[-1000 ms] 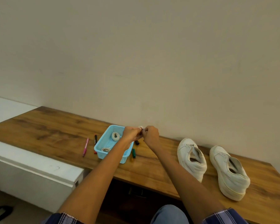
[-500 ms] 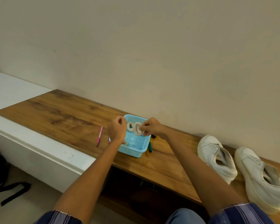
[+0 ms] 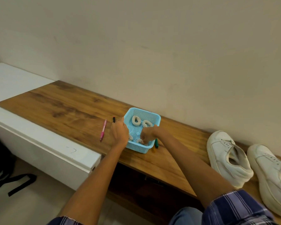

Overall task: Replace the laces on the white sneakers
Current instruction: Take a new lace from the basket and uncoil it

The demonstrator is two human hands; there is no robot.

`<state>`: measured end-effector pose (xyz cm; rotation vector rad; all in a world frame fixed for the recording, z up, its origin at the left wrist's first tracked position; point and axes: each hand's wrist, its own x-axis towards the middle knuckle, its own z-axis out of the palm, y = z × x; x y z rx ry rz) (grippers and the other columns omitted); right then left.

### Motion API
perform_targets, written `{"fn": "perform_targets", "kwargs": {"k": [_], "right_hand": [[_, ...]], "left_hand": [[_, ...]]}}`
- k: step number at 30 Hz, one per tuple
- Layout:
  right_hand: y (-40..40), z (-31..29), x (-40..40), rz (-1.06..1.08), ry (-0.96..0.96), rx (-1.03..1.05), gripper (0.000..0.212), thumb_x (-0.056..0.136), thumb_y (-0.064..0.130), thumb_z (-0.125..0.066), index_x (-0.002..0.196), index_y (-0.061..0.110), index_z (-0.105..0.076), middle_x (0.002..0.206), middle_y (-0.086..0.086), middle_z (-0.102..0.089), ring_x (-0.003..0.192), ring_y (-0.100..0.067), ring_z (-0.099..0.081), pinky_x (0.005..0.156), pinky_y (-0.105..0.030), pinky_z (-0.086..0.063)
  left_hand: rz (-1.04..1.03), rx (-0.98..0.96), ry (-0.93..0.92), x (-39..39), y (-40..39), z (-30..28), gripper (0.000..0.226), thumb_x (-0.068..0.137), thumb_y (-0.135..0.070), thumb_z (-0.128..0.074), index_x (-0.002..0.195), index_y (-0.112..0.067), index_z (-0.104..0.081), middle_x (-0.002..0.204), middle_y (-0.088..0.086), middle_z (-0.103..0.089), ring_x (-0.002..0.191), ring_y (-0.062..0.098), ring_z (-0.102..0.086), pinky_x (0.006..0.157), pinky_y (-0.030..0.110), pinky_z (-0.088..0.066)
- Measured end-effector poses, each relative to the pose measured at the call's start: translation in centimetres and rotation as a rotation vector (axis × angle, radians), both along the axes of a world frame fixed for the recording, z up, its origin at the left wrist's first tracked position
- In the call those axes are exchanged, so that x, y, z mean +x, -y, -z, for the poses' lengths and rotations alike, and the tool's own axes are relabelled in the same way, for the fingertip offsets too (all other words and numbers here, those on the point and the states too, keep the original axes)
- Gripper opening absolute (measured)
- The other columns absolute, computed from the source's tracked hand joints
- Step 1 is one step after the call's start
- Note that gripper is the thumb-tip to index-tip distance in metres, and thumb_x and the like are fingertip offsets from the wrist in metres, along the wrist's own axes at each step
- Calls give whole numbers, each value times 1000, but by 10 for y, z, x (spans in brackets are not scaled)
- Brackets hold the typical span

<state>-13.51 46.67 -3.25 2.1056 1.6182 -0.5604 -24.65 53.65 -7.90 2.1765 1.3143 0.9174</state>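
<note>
Two white sneakers, one (image 3: pixel 225 156) and the other (image 3: pixel 272 176), stand without laces on the right of the wooden bench (image 3: pixel 68 111). A blue basket (image 3: pixel 157 118) holds coiled white laces: two coils (image 3: pixel 136 121) (image 3: pixel 147 123) lie at its back. Another coil (image 3: pixel 130 138) peeks out from under my left hand. My left hand (image 3: pixel 119 133) curls over the basket's left rim. My right hand (image 3: pixel 148 135) reaches into the basket's front and pinches a lace coil (image 3: pixel 140 141).
A pink pen (image 3: pixel 103 130) and a dark marker (image 3: pixel 113 119) lie left of the basket. A green marker (image 3: pixel 156 143) lies at its right front corner. A white cabinet (image 3: pixel 39 143) adjoins the bench on the left; black straps (image 3: pixel 15 181) lie on the floor.
Two coils that my right hand held above the basket now lie at its back. My right hand has dropped to the front coil; my left hand has settled on the basket's rim.
</note>
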Motion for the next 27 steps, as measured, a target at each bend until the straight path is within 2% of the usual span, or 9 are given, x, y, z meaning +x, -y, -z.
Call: {"fn": "perform_targets", "kwargs": {"k": [4, 7, 9, 11, 16, 20, 23, 25, 27], "right_hand": [[-4, 9, -4, 3, 34, 29, 11, 92, 18, -53, 91, 11, -62, 82, -1, -51, 84, -21, -44, 78, -36, -29], [-5, 14, -1, 37, 5, 174, 16, 88, 23, -63, 75, 16, -60, 75, 4, -51, 86, -18, -44, 80, -37, -30], [-2, 15, 4, 71, -40, 249, 10, 85, 25, -68, 84, 16, -67, 90, 2, -62, 88, -15, -45, 81, -36, -32], [-1, 17, 8, 93, -77, 284, 19, 83, 27, -70, 96, 13, -70, 103, -1, -66, 89, -15, -48, 79, -33, -33], [-3, 12, 8, 119, -167, 316, 20, 85, 20, -69, 101, 8, -72, 103, -6, -71, 93, -18, -61, 86, -36, -46], [-7, 8, 10, 138, -99, 373, 20, 88, 19, -65, 102, 6, -72, 102, -7, -71, 99, -21, -63, 84, -36, -46], [-8, 10, 12, 156, 61, 496, 21, 92, 15, -58, 109, 6, -66, 110, -8, -66, 102, -25, -59, 82, -37, -48], [-10, 14, 12, 116, 137, 531, 25, 93, 6, -52, 115, 9, -63, 116, -8, -62, 108, -26, -54, 87, -39, -46], [-14, 17, 10, 60, 116, 516, 35, 92, 3, -51, 125, 15, -58, 128, -6, -54, 119, -28, -43, 95, -43, -39]], "left_hand": [[-15, 15, -4, 1, -1, 3, 32, 97, -5, -40, 121, -6, -61, 100, 16, -67, 92, 27, -58, 64, 30, -40], [-9, 10, 6, 1, 0, 4, 32, 97, -5, -40, 121, -6, -60, 103, 16, -67, 95, 27, -57, 66, 30, -41], [-9, 9, 7, 1, 0, 4, 32, 97, -5, -40, 122, -6, -60, 104, 16, -66, 96, 27, -57, 67, 31, -42], [-2, 0, 16, 1, 0, 4, 32, 98, -6, -41, 124, -6, -59, 105, 15, -66, 96, 27, -58, 69, 32, -45], [10, -13, 21, 2, 0, 4, 31, 98, -6, -42, 123, -5, -59, 108, 16, -66, 99, 27, -58, 71, 32, -47], [10, -23, 10, 4, -2, 4, 30, 97, -5, -43, 122, -4, -59, 106, 17, -66, 97, 27, -58, 72, 36, -51], [23, -27, 11, 3, -3, 6, 30, 96, -5, -45, 122, -5, -59, 105, 16, -66, 97, 26, -59, 73, 35, -53], [24, -32, 6, 3, -3, 6, 31, 96, -5, -46, 125, -6, -58, 105, 15, -66, 97, 25, -59, 71, 32, -52], [26, -43, 8, 3, -2, 5, 32, 96, -5, -48, 126, -6, -57, 107, 16, -65, 98, 26, -60, 69, 29, -51]]}}
